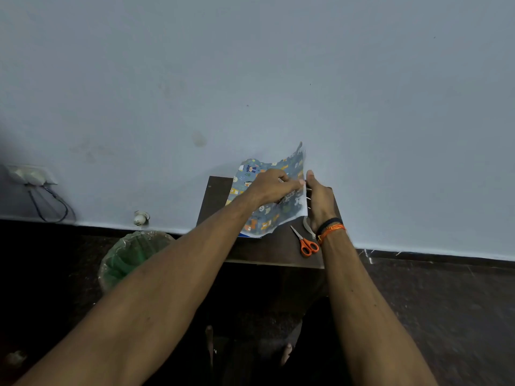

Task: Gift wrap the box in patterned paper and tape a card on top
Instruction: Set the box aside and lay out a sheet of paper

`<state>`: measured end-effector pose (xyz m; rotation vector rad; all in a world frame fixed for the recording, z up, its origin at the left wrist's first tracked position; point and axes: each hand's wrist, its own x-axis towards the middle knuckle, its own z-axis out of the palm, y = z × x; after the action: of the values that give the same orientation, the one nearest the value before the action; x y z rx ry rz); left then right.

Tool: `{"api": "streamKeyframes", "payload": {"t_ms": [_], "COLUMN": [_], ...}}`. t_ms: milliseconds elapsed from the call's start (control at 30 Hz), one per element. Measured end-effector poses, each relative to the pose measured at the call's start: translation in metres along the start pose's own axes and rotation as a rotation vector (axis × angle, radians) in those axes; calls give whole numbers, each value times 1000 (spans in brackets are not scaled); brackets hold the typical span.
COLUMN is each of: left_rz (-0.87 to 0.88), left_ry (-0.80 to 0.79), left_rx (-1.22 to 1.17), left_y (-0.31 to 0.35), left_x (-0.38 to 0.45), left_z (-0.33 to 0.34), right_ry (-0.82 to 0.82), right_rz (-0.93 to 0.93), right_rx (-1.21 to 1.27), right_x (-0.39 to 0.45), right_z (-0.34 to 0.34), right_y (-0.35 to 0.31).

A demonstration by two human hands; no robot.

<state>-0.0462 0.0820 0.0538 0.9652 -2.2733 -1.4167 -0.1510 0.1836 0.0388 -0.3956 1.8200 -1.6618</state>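
Note:
A sheet of blue-grey patterned wrapping paper [289, 162] lies over the box on a small dark table [214, 201], its far edge curling up against the wall. The box is hidden under the paper and my hands; only a blue-white corner [249, 234] shows at the near edge. My left hand [271, 186] lies on top of the paper and pinches its right edge. My right hand [319, 200] stands upright against the right side, thumb up, holding the paper's edge there. A loose strip of tape [308, 225] hangs by my right wrist.
Orange-handled scissors [305, 242] lie on the table near its front right corner. A green bin with a plastic liner [131, 256] stands on the floor left of the table. A wall socket with cables [30, 176] is at far left. My feet show below.

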Motion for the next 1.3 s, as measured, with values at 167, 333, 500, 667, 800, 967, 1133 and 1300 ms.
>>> {"api": "streamKeyframes", "payload": {"t_ms": [167,333,500,667,800,967,1133,1300], "left_rz": [11,13,29,52,83,66,68,43], "left_ry": [49,-10,-36,-59,-70,-36,42,67], "left_rx": [-20,-101,-79,-28,-30,15,12,-23], "left_y": [10,7,0,-2,-2,-5,-8,-5], "left_x": [-5,-1,-3,-5,-6,-6,0,-1], "left_z": [1,-3,-2,-2,-3,-2,-2,-6], "right_ry": [34,32,-26,-78,-138,-239,-405,-409], "right_rz": [39,66,99,67,71,55,47,36], "right_rx": [-1,77,150,188,225,397,497,455], "right_x": [-1,5,7,3,1,0,0,-5], "right_z": [5,4,-2,-5,-7,-8,-10,-12], "right_y": [2,9,15,14,15,16,21,26]}}
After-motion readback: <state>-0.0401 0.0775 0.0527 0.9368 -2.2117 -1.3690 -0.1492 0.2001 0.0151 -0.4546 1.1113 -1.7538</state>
